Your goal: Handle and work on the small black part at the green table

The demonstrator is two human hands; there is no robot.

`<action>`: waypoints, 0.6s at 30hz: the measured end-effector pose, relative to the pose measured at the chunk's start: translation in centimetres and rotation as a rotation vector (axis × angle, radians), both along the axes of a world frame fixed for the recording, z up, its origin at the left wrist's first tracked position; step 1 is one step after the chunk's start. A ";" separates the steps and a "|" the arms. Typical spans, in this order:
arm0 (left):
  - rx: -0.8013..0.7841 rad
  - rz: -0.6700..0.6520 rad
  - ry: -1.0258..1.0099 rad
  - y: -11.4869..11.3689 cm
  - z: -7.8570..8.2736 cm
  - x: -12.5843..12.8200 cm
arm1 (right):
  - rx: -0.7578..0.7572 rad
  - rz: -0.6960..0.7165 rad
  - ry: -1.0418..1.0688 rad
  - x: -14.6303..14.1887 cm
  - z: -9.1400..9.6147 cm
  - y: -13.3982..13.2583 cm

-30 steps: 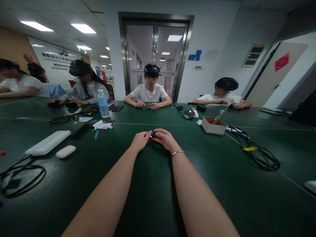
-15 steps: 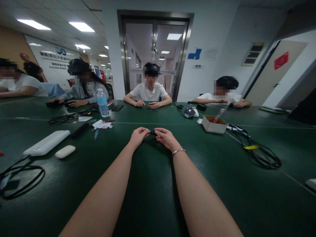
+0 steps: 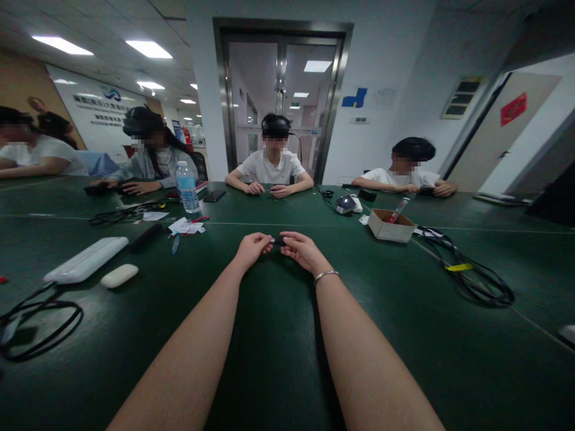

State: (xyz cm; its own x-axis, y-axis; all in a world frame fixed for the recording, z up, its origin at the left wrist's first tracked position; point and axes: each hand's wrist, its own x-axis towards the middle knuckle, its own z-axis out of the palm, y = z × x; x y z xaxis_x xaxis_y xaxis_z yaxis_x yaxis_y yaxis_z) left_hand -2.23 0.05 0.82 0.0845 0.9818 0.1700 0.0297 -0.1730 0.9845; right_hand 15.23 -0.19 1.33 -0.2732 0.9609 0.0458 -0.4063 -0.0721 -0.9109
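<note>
Both my arms reach straight out over the dark green table. My left hand and my right hand meet at the middle of the table, fingers curled. Between their fingertips they pinch a small black object, too small to name. A thin bracelet circles my right wrist. The two hands hover just above or rest lightly on the tabletop; I cannot tell which.
A white long case and a white oval case lie at the left, with a black cable loop nearer. A cardboard box and coiled black cables are at the right. A water bottle stands farther back. Several people sit across the table.
My hands have shifted slightly away from me and the small black object has turned between the fingertips. The view has tilted a little.
</note>
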 end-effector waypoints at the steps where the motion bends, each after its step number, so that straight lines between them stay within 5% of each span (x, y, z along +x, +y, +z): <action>1: -0.005 0.000 0.004 0.0 0.0 0.0 | 0.002 0.001 -0.001 0.0 -0.1 0.0; 18: 0.068 0.154 0.455 -0.6 0.2 0.1 | 0.005 0.073 -0.044 0.3 0.1 -0.1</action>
State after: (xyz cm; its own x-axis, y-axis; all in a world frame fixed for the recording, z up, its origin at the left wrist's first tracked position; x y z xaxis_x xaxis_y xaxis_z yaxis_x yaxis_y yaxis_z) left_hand -2.16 -0.51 1.05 0.0193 0.9767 0.2139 0.4852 -0.1962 0.8521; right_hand 15.53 -0.32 1.43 -0.3443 0.9382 0.0366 -0.3601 -0.0960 -0.9280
